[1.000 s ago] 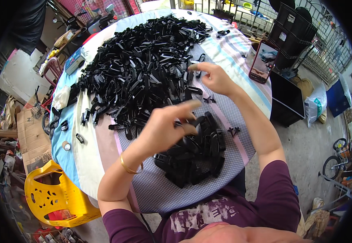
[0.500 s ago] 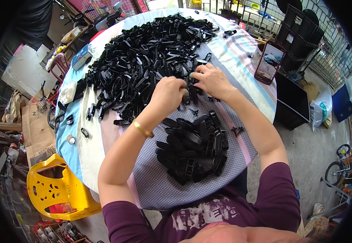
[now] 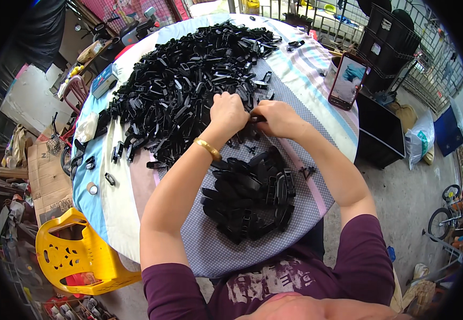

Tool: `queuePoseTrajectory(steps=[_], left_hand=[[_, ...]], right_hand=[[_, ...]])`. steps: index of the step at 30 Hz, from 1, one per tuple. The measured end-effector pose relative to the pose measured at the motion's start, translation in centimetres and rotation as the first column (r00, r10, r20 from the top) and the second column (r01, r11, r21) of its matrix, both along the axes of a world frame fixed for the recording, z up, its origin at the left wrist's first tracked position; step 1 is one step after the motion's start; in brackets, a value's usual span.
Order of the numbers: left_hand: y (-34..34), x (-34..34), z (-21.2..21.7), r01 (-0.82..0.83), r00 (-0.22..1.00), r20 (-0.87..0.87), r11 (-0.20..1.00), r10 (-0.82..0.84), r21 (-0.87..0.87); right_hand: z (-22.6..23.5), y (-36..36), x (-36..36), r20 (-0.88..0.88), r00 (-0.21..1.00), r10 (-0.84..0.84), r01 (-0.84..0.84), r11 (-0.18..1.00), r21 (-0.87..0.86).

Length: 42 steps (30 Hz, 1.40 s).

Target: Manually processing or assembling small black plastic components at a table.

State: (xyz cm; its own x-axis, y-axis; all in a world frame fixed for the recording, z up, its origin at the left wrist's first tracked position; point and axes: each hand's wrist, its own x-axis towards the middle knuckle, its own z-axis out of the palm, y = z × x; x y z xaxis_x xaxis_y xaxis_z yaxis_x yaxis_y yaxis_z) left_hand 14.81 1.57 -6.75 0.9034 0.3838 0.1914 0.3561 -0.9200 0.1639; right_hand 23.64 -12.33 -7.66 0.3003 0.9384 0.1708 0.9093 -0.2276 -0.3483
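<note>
Many black pieces (image 3: pixel 183 80) heaped before you
Your right hand (image 3: pixel 279 118) pinches 1 dark part (image 3: pixel 256 119); your left hand (image 3: pixel 229 112) hides its fingertips, hold unclear.

The cloth-covered table (image 3: pixel 118 213) bears 1 large heap of black pieces (image 3: pixel 183 80), 1 smaller black pile (image 3: pixel 247 197) and 1 blue box (image 3: pixel 104 81)

The plastic pieces (image 3: pixel 183 80) look glossy, the cloth tablecloth (image 3: pixel 194 250) matt.
</note>
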Motion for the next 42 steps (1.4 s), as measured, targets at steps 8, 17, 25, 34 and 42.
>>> queuePoseTrajectory(steps=[8,17,25,34,42], left_hand=[[1.4,-5.6,2.0,0.307,0.831,0.498,0.543,0.248,-0.782],[-0.7,-9.7,1.7,0.468,0.843,0.408,-0.103,0.349,-0.878],[-0.4,-10.1,1.3,0.441,0.839,0.484,0.21,0.248,-0.873],[-0.8,-10.1,0.8,0.459,0.805,0.52,0.256,0.286,-0.851],[-1.7,-10.1,0.3,0.457,0.771,0.498,0.2,0.396,-0.867]], right_hand=[[1.2,0.1,-1.5,-0.106,0.982,-0.155,0.188,0.846,0.499],[0.8,0.6,-5.1,-0.408,0.881,0.24,0.012,0.851,0.526],[1.7,0.2,-5.9,-0.399,0.887,0.23,0.03,0.835,0.549],[1.5,0.2,-6.6,-0.329,0.93,0.166,0.062,0.81,0.583],[1.3,0.2,-6.5,-0.133,0.974,0.183,-0.049,0.745,0.665]])
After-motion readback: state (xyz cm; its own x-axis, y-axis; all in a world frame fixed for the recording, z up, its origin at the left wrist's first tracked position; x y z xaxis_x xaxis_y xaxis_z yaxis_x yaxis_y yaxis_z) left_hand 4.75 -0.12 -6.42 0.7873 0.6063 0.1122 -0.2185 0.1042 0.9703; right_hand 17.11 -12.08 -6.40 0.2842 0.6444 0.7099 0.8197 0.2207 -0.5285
